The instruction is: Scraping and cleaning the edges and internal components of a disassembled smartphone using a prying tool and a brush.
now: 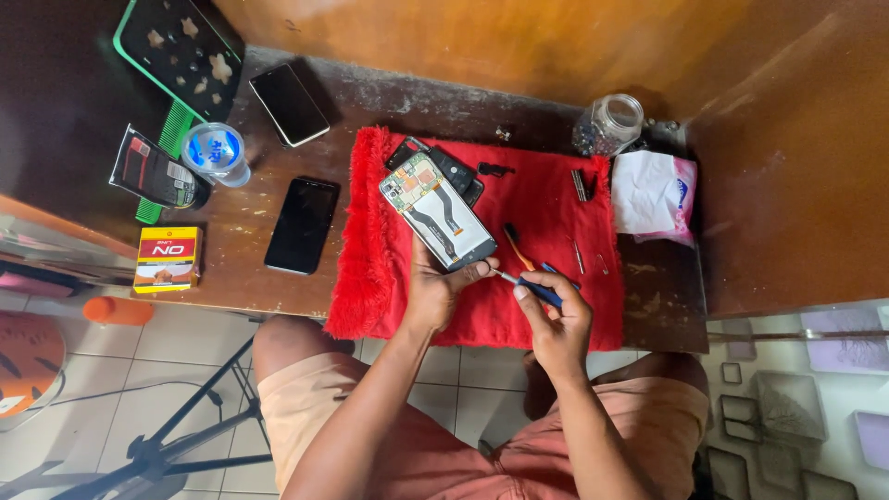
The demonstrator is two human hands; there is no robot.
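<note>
My left hand (435,292) holds the near end of an opened smartphone (435,211) with its back cover off, circuit board and flex cable showing. It lies slanted on a red fluffy cloth (546,199). A blue-handled screwdriver (532,289) is gripped in my right hand (556,319), with its metal tip pointing at the phone's lower edge beside my left thumb. A black back cover (460,173) lies under the phone's far end. An orange-handled tool (519,248) rests on the cloth just right of the phone.
On the wooden table left of the cloth lie a black phone (302,225), another phone (289,104), a small yellow-and-red box (168,258), a plastic cup (215,153) and a green-edged tray (181,51). A glass jar (611,122) and tissue pack (654,193) sit at right.
</note>
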